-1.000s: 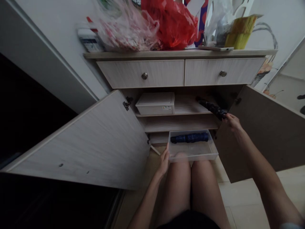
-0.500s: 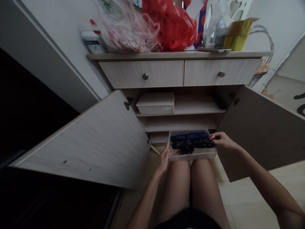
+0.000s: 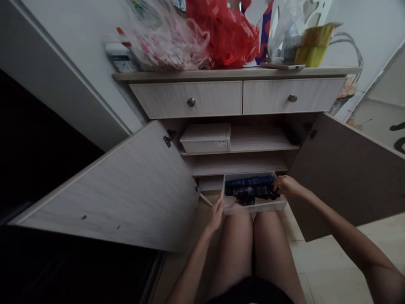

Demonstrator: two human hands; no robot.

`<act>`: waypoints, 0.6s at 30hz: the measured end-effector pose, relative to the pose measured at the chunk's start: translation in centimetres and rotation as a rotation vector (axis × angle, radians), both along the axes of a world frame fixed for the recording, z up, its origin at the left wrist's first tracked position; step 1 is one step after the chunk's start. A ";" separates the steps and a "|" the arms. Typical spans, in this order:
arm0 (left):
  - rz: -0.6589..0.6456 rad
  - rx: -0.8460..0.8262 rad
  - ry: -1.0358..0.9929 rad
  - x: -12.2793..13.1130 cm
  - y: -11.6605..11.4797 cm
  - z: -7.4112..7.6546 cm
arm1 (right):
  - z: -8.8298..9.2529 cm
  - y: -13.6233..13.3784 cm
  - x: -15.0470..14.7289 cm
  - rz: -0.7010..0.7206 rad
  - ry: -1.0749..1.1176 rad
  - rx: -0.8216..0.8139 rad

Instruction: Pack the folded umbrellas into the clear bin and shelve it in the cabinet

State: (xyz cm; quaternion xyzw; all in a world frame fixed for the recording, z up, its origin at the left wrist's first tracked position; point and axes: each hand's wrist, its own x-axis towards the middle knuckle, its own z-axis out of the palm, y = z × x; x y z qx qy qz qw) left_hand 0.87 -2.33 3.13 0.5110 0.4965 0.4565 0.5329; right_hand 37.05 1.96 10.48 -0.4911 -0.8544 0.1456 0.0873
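Note:
On my thighs, a shallow clear plastic box [image 3: 257, 207] extends to the front of the open cabinet. My left hand [image 3: 217, 212] grips its left wall, fingers on the outside. Inside lie what look like two folded umbrellas: a dark blue one [image 3: 249, 182] along the far side and a black plaid one [image 3: 243, 193] nearer me, with some loose fabric hanging toward the front. My right hand [image 3: 287, 185] is closed at the plaid umbrella's right end, fingertips reaching over the box's right wall. Those fingertips are partly hidden.
Both cabinet doors [image 3: 126, 185] [image 3: 348, 177] stand swung out on either side. A lidded white box [image 3: 207, 138] sits on the upper shelf, with a dark object [image 3: 289, 134] at its right end. Plastic bags [image 3: 223, 38] and a bottle [image 3: 122, 57] crowd the cabinet top.
My right hand has shifted slightly left with the plaid umbrella's end, and the umbrella has turned or settled a little in the box. My left hand keeps its place on the wall.

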 end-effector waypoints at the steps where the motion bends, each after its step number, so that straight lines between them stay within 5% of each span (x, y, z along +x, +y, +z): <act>1: -0.003 0.002 0.003 0.0 0.0 0.0 | 0.1 0.1 -0.3 0.004 -0.065 0.001; 9: -0.004 -0.005 0.045 -0.1 0.0 0.1 | 0.8 0.0 -2.8 0.013 -0.376 0.021; 14: 0.012 0.018 0.046 0.1 -0.2 0.1 | 2.4 1.6 -1.1 0.079 -0.195 -0.092; 18: 0.039 0.025 0.025 0.3 -0.1 0.1 | 3.9 6.7 3.5 -0.287 0.045 0.091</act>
